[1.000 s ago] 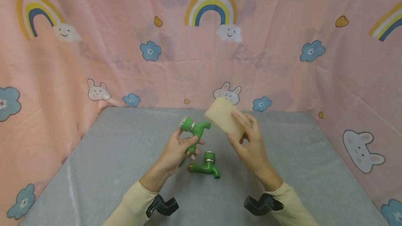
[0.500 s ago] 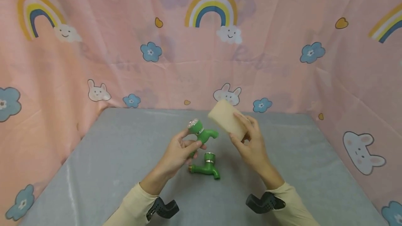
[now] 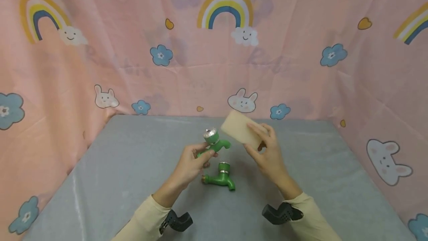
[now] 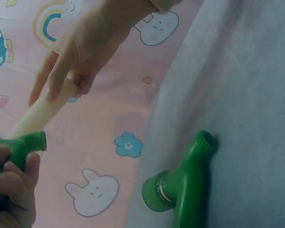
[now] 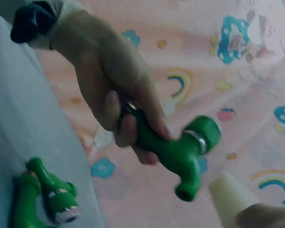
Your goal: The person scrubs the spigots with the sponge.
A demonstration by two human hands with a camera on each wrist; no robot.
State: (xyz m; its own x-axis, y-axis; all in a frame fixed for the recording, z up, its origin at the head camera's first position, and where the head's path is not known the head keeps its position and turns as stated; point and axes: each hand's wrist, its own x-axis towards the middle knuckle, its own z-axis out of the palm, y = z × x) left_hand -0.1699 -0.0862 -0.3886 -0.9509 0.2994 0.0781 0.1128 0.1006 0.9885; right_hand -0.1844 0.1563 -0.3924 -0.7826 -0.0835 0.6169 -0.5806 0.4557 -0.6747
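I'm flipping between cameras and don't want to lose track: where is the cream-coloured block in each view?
Head: the cream-coloured block is just right of centre, held by the right hand.
Left wrist: the cream-coloured block slants across the left side, above the green tap.
Right wrist: the cream-coloured block is at the lower right, only partly visible.
Shared landmark: that green tap, gripped by the left hand, shows in all three.

Head looks down; wrists share held tap (image 5: 171,151)

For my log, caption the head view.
Left hand holds a tap, right hand a sponge; another tap lies on table.
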